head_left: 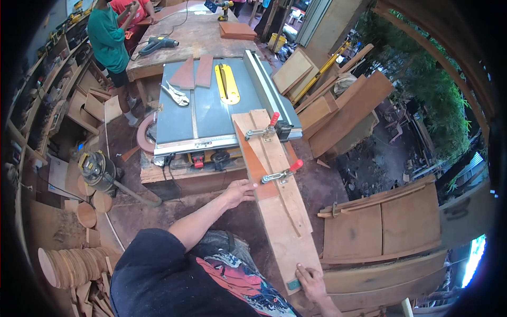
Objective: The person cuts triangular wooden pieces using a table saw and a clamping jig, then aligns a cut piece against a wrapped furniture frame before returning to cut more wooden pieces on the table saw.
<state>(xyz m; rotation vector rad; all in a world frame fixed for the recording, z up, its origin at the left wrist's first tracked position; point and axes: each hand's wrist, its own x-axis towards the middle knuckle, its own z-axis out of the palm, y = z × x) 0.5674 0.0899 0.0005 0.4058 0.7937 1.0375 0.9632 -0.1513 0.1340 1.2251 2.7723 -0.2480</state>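
Note:
A long wooden tapering jig (pixel 288 232) lies slantwise, its far end over the table saw (pixel 174 121) and its near end close to my body. Two toggle clamps with red handles (pixel 282 173) press a reddish tapered wood piece (pixel 255 164) against it. Along the jig's left edge, my left hand (pixel 240 194) is closed, fingertips at the reddish piece. My right hand (pixel 312 284) grips the near end, beside a small green block (pixel 293 285). Further up the saw top are a yellow throat plate (pixel 228 92), locking pliers (pixel 176 95) and two reddish wood offcuts (pixel 183 75).
The saw's long fence (pixel 269 87) runs along the right side. Behind stands a workbench (pixel 195 31) with a heat gun (pixel 158 44). At the far left is a person in a green shirt (pixel 105 37). A shop vacuum (pixel 99 170) and stacked boards flank the area.

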